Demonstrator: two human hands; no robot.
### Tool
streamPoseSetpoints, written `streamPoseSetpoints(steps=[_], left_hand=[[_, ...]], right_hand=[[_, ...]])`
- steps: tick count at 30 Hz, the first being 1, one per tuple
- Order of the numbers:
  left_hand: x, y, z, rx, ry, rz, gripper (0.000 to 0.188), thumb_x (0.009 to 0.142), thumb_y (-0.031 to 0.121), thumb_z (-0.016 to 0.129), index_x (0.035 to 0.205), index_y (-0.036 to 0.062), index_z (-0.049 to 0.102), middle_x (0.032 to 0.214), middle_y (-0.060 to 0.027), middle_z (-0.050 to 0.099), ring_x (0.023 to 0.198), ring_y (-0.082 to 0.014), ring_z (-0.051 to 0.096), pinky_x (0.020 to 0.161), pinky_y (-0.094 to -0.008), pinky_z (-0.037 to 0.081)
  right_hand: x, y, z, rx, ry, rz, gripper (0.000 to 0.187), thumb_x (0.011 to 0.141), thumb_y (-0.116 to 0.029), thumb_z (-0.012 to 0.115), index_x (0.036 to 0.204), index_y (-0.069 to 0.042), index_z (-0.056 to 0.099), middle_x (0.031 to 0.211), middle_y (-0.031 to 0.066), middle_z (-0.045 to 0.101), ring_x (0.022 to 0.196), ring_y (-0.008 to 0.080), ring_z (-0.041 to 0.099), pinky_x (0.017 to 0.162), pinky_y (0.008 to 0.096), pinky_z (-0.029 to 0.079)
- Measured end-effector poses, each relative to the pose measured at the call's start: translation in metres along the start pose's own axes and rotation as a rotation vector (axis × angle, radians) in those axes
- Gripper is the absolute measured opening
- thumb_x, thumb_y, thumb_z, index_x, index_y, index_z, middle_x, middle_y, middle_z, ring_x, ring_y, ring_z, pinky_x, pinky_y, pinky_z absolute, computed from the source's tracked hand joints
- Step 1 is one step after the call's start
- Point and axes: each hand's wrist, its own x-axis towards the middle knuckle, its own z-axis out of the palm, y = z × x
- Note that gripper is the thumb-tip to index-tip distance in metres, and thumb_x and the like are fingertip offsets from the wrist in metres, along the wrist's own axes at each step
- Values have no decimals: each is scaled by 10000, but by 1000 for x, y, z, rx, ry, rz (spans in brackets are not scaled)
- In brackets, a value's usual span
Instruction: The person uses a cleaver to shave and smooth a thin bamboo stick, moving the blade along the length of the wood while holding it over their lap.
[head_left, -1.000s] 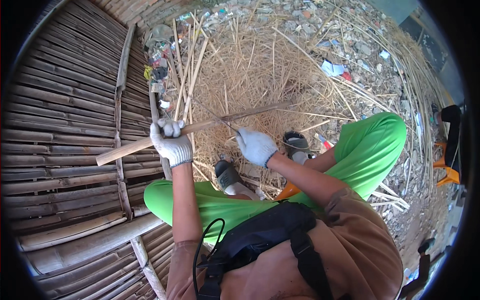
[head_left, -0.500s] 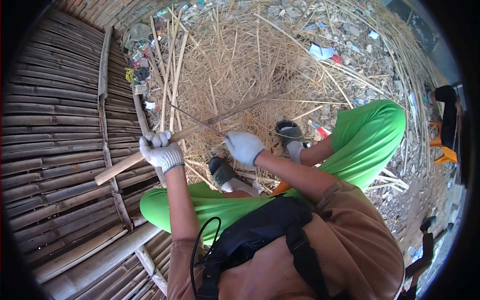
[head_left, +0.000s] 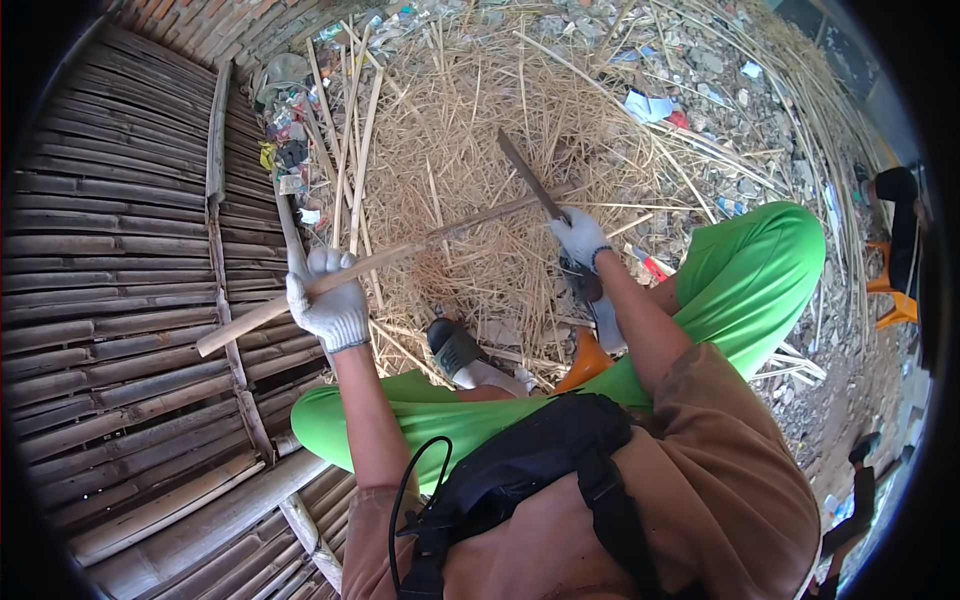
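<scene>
My left hand, in a white knitted glove, is closed around a long bamboo strip. The strip slants from its near end at the lower left up to the right, over a heap of shavings. My right hand, gloved the same way, grips a long-bladed knife whose handle is hidden in the fist. Its dark blade points up and to the left, and crosses the view near the far end of the strip. Whether blade and strip touch there I cannot tell.
Straw-like bamboo shavings cover the ground ahead. A bamboo slat wall stands close on my left, with loose strips beside it. Under me shows an orange stool. Rubble and litter lie to the right, where other people sit.
My right hand has swung with the knife away from my left hand, toward the strip's far end. The blade has turned from lying across the strip to pointing forward. My left hand keeps its hold.
</scene>
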Motion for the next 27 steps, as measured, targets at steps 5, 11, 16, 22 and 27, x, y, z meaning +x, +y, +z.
streamPoseSetpoints(steps=[5, 11, 16, 22, 27], left_hand=[[29, 1, -34, -59, -209, -13, 407, 974, 430, 674, 1046, 29, 688, 549, 66, 272, 510, -115, 262, 528, -322, 258], [35, -10, -66, -48, 308, 24, 305, 970, 368, 637, 816, 106, 610, 500, 68, 216, 420, -120, 164, 443, -317, 164], [19, -9, -69, -46, 361, 19, 310, 946, 392, 649, 800, 122, 603, 489, 66, 220, 414, -117, 159, 443, -314, 153], [12, -10, -56, -74, 225, 64, 304, 942, 374, 674, 844, 93, 614, 491, 70, 221, 416, -116, 159, 452, -315, 167], [2, 1, -28, 15, 67, 154, 301, 978, 356, 660, 865, 78, 643, 498, 54, 235, 429, -113, 190, 468, -323, 188]], right_hand=[[-1, -11, 2, -154, 94, -18, 482, 1019, -465, 639, 1085, -1, 754, 829, 142, 757, 729, 261, 761, 643, 397, 579], [-73, -89, 86, 91, -172, -63, 633, 1039, -596, 519, 1111, -15, 761, 935, 219, 781, 937, 406, 779, 846, 519, 577], [-82, -101, 91, 59, -198, -241, 565, 1026, -546, 557, 1093, -23, 762, 970, 246, 779, 935, 420, 766, 852, 506, 581], [-55, -64, 42, 285, -142, 337, 517, 1021, -488, 570, 1044, -10, 767, 921, 241, 774, 887, 416, 765, 817, 527, 587], [-116, -172, 95, 154, -307, -178, 530, 1017, -502, 557, 995, -10, 750, 894, 250, 759, 843, 425, 750, 764, 536, 566]])
